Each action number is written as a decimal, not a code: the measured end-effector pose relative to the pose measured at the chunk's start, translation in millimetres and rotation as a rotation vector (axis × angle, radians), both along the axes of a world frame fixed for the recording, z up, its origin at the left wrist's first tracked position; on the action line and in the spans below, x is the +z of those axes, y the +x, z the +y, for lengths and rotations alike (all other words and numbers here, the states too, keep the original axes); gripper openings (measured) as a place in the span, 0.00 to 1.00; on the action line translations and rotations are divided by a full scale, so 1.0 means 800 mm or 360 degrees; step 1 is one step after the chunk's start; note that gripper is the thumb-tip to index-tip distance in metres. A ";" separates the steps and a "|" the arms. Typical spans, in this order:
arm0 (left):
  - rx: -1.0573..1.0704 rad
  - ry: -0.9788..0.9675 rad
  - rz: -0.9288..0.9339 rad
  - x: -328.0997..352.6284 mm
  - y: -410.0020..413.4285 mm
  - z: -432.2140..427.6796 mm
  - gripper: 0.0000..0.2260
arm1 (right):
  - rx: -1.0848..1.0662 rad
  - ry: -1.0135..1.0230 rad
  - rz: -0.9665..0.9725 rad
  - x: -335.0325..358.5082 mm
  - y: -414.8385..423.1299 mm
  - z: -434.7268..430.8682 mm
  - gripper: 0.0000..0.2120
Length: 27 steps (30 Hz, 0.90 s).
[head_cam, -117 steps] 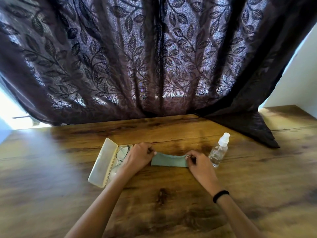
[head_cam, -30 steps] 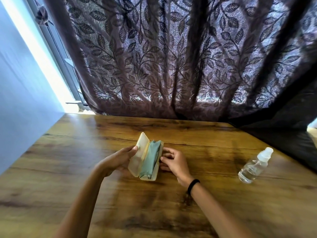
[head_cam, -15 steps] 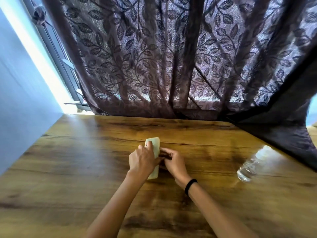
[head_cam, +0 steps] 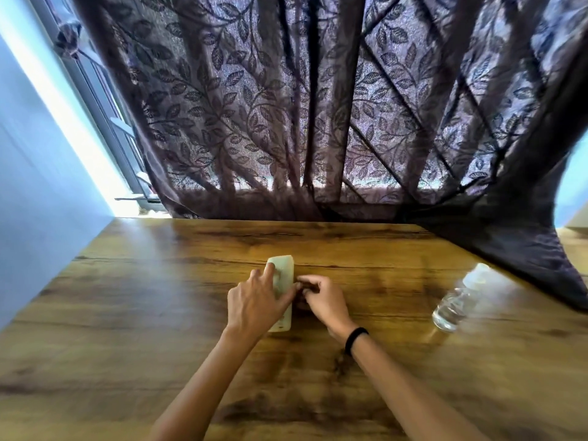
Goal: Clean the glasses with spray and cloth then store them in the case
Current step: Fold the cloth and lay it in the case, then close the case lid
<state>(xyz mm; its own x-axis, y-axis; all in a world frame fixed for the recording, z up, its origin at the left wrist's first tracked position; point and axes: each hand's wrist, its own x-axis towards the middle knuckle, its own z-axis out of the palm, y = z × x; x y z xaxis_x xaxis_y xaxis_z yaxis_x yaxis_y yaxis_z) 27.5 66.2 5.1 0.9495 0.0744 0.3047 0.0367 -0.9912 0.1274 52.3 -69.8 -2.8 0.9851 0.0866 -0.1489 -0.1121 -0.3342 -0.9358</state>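
At the centre of the bench [head_cam: 127, 313], the pale case [head_cam: 282, 265] lies flat with its lid down, its long axis running away from the person. The left hand [head_cam: 254, 305] rests on top of the lid with fingers extended and fairly straight, covering the near half of the case. The right hand [head_cam: 324, 300] sits against the right long edge with fingers curled; whether it actually pinches that edge cannot be told. Neither the glasses nor the cloth is visible, so both are judged to be inside the case. The spray bottle [head_cam: 458, 299] stands well apart to the right, untouched. Step in hand, as judged: closing and seating the lid, the last stage of storage. The next move calls for even downward pressure along the lid until the closure seats, with the right-hand fingers kept out of the seam, followed by release of both hands.
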 end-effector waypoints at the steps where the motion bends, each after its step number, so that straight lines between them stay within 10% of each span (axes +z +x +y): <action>1: -0.0003 0.0009 -0.0030 -0.001 0.001 0.002 0.33 | 0.0000 0.0048 0.0016 0.001 -0.001 -0.004 0.15; 12: -0.0302 -0.0121 -0.0288 0.074 0.035 -0.040 0.27 | -0.0084 -0.0448 -0.0519 0.084 -0.020 -0.092 0.10; 18: -0.1128 -0.0501 0.0271 0.077 0.050 -0.162 0.23 | -0.0599 -0.0994 -0.0928 0.150 -0.052 -0.168 0.10; 27: -0.1300 -0.0861 0.0561 0.038 0.051 -0.265 0.23 | -0.0789 -0.1108 -0.0558 0.128 -0.064 -0.240 0.11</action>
